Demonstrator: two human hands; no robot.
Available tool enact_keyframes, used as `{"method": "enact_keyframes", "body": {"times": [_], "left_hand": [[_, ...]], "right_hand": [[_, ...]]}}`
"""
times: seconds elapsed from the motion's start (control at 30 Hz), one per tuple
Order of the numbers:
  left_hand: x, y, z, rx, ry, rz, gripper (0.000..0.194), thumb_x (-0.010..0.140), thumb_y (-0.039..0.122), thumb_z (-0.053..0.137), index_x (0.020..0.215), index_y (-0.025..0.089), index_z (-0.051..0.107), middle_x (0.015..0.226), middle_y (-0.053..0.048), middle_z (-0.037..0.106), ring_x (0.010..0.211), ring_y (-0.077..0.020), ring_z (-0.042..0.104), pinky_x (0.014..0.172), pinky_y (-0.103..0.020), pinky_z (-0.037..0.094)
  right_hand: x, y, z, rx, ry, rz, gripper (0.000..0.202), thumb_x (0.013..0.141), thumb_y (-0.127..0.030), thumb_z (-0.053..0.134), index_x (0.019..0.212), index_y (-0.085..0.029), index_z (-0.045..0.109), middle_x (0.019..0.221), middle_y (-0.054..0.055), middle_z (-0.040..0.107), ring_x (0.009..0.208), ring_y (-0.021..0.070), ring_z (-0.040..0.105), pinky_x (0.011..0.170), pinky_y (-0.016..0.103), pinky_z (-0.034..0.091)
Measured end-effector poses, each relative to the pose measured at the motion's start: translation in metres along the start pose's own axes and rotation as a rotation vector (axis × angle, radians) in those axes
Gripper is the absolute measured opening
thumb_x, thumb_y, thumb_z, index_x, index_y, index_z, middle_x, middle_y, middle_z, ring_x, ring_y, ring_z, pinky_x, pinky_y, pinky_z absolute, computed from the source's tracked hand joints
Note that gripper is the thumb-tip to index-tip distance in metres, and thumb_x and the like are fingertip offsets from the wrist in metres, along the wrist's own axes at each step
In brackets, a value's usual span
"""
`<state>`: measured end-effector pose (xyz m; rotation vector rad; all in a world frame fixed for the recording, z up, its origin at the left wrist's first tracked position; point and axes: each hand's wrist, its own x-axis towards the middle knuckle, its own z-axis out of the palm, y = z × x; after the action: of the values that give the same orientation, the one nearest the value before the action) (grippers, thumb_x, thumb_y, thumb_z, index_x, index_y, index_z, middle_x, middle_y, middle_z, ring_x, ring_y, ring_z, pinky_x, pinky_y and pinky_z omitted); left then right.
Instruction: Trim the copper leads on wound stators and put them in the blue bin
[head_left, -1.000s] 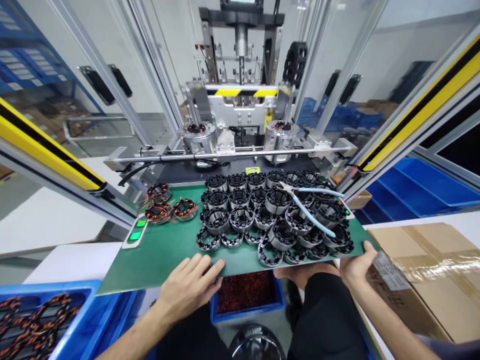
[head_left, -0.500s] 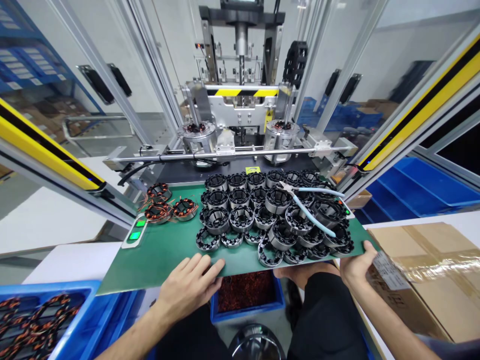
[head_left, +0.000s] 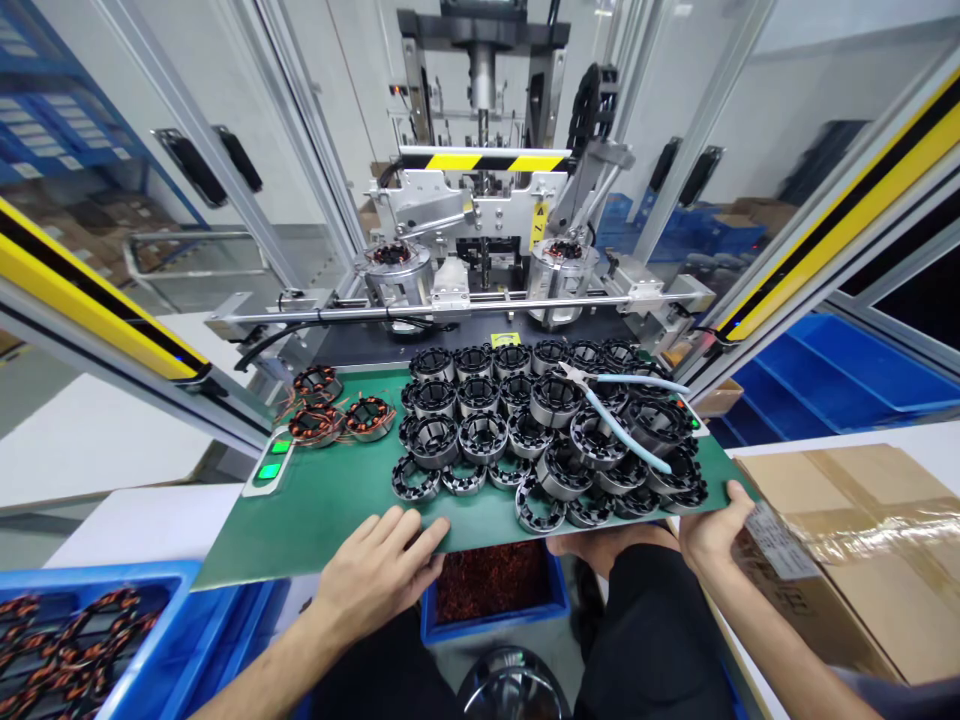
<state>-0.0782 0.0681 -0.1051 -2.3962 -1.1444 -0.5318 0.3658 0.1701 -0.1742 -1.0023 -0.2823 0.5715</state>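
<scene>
Head view, seen from the room. Green tabletop (head_left: 330, 525): smooth, spanning the front of the machine (head_left: 484, 205). Left hand (head_left: 386, 565): relaxed, fingers loosely bent on the tabletop's front edge, grasping nothing visible. Right hand (head_left: 712, 525): thumb over the right front edge; fingers hidden, grip cannot be told. Ring cores (head_left: 481, 457): silvery walls, black toothed linings, in rows and partly stacked, centre to right. Pliers (head_left: 619, 430): pale blue handles, lying across cores. Wound rings (head_left: 369, 422): three, orange-copper, loose-wired, at left.

Cardboard box (head_left: 870, 555) (taped) at right, blue shelving (head_left: 52, 174) left
</scene>
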Motion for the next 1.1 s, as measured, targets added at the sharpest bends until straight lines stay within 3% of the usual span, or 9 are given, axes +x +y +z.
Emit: {"method": "enact_keyframes", "body": {"times": [0.9,1.1], "left_hand": [[-0.0002,-0.0006,-0.0012,0.017,-0.008,0.001,0.023,0.098,0.031,0.067,0.119,0.021,0.067,0.092,-0.005,0.065,0.087,-0.022,0.06,0.079,-0.035,0.04],[0.0002,-0.001,0.0,0.012,-0.005,0.005,0.022,0.099,0.032,0.066,0.118,0.021,0.067,0.092,-0.005,0.064,0.087,-0.0222,0.059,0.078,-0.035,0.04]], "right_hand": [[-0.0018,-0.0022,0.0027,-0.005,-0.03,0.009,0.042,0.072,-0.054,0.062,0.099,-0.023,0.063,0.114,0.004,0.075,0.127,0.0278,0.063,0.11,0.045,0.055],[-0.0004,-0.0006,0.0011,-0.001,-0.022,0.011,0.044,0.075,-0.053,0.06,0.106,-0.022,0.064,0.117,0.003,0.075,0.126,0.0264,0.064,0.11,0.046,0.055]]}}
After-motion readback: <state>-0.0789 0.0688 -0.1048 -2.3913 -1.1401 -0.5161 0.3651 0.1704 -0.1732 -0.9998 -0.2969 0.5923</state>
